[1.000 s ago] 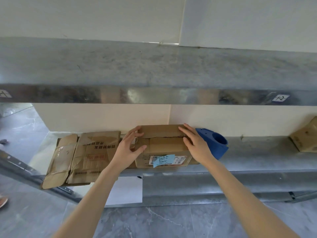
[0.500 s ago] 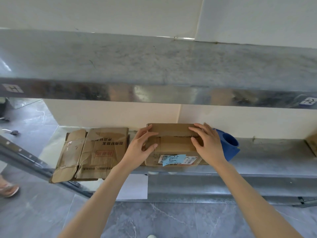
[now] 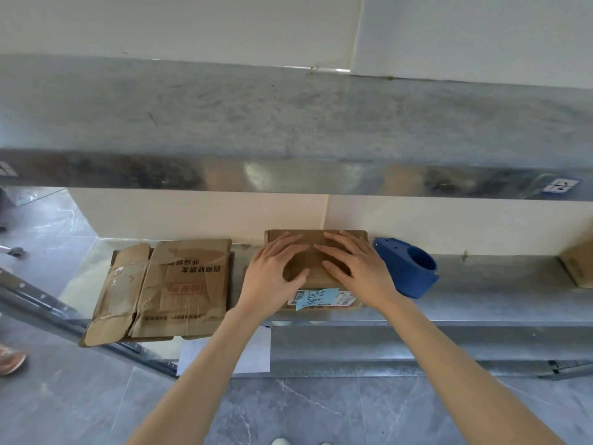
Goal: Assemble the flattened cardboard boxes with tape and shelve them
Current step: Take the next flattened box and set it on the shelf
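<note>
A small brown cardboard box (image 3: 313, 271) stands on the lower metal shelf (image 3: 481, 293), with a white label and a blue note on its near side. My left hand (image 3: 272, 277) and my right hand (image 3: 356, 268) lie flat on its top flaps, fingers straight and pressing down, fingertips almost meeting in the middle. To the left a flattened cardboard box (image 3: 167, 290) with red and black print lies on the same shelf. A blue tape dispenser (image 3: 407, 268) sits just right of my right hand.
The upper metal shelf (image 3: 288, 130) overhangs the work area close above. Another cardboard box (image 3: 577, 268) shows at the right edge of the lower shelf. A white sheet (image 3: 224, 351) hangs below the shelf front. Grey tiled floor lies underneath, with someone's foot (image 3: 9, 361) at far left.
Both hands have moved from gripping the box's sides onto its top, and the flaps are now pressed flat. The view has shifted slightly.
</note>
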### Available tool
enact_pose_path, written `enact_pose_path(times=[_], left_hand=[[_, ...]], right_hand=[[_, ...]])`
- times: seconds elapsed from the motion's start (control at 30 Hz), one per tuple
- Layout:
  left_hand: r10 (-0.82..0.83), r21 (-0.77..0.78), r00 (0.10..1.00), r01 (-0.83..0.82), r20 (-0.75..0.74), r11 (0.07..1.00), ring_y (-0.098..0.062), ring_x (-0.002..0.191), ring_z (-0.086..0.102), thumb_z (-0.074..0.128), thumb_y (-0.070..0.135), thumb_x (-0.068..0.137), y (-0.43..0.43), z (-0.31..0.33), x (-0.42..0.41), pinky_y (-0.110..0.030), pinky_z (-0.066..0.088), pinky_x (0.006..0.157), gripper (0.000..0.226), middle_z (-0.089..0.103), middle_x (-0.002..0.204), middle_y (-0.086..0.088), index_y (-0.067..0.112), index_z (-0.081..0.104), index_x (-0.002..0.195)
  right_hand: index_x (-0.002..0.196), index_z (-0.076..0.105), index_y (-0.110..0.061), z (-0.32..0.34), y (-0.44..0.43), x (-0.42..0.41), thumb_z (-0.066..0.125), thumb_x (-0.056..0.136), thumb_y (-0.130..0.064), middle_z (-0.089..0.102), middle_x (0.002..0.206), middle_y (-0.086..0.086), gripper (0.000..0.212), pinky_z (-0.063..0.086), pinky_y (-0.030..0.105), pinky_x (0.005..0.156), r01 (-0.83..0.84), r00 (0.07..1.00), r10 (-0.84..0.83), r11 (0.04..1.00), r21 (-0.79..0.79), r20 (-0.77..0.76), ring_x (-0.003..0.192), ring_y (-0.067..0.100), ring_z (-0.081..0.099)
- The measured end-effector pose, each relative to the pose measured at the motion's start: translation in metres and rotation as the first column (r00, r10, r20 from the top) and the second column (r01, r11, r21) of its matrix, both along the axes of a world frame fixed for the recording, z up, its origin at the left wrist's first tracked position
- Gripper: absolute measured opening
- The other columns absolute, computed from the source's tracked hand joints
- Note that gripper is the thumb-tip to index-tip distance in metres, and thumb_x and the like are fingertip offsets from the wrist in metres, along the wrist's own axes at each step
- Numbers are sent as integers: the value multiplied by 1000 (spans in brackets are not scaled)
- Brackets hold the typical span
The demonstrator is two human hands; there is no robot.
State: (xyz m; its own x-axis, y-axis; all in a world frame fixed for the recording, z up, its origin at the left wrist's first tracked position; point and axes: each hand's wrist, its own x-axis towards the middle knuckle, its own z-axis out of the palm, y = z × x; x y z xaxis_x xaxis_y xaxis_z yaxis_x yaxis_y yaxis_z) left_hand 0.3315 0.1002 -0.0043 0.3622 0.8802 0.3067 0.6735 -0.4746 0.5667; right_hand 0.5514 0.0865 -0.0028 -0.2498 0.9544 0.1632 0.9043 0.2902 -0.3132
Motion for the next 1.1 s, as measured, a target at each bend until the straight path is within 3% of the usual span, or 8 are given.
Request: enact_pose_path(times=[0.1,0.2,0.3,0.37,0.47,0.67,0.8,1.1], left_hand=[[44,20,999,-44,-18,999,-13,136,44,61,45,90,-2,-10,7,-39,29,117,39,55,140,10,29,66,125],[83,20,997,-83,2,996,-11,132,48,56,51,86,1,-13,8,-35,30,115,40,58,136,14,32,69,118],[99,24,995,-100,30,995,-7,130,49,62,49,85,1,-14,9,-28,25,113,35,59,134,18,33,71,114],[100,22,993,-101,62,995,-6,130,49,70,41,84,0,-16,9,-28,26,114,30,60,132,18,33,72,112],[105,9,990,-106,93,994,-5,129,49,74,35,83,-1,-15,10,-28,27,113,28,60,131,19,31,74,111],[112,-1,986,-112,121,994,-6,129,50,77,29,82,-2,-13,12,-30,27,114,28,61,130,17,29,75,109],[118,-31,985,-115,126,993,-5,130,48,78,27,82,-4,-9,14,-28,24,114,29,60,131,18,29,74,110],[135,-62,981,-128,136,990,-4,131,47,77,22,83,-5,-2,14,-29,23,116,29,61,131,18,28,74,111]], right_hand=[[138,54,-39,-1,2,1,45,99,-51,38,154,-16,42,21,36,116,-9,999,8,1000,-22,-53,146,11,25],[130,62,-34,1,1,6,52,97,-46,46,144,-17,36,34,31,110,30,936,-48,998,-56,-348,137,6,37],[123,63,-27,0,-2,24,53,99,-36,54,128,-12,27,41,21,99,239,810,-188,971,20,-555,120,7,51],[122,62,-20,-4,-2,47,55,100,-25,57,125,-4,24,42,24,97,374,801,-315,927,14,-510,115,15,54],[128,55,-16,-18,-1,89,61,96,-24,57,123,9,34,43,34,87,477,835,-484,874,-94,-262,115,29,53],[136,36,-26,-32,1,140,68,89,-29,58,105,10,57,53,46,75,373,899,-435,821,-432,-52,88,32,59],[135,28,-33,-35,9,151,70,85,-28,59,89,9,66,50,38,62,293,935,-352,826,-481,-36,72,26,60],[144,19,-41,-38,28,160,73,86,-31,53,116,4,79,52,43,82,184,941,-315,787,-589,-126,99,30,56]])
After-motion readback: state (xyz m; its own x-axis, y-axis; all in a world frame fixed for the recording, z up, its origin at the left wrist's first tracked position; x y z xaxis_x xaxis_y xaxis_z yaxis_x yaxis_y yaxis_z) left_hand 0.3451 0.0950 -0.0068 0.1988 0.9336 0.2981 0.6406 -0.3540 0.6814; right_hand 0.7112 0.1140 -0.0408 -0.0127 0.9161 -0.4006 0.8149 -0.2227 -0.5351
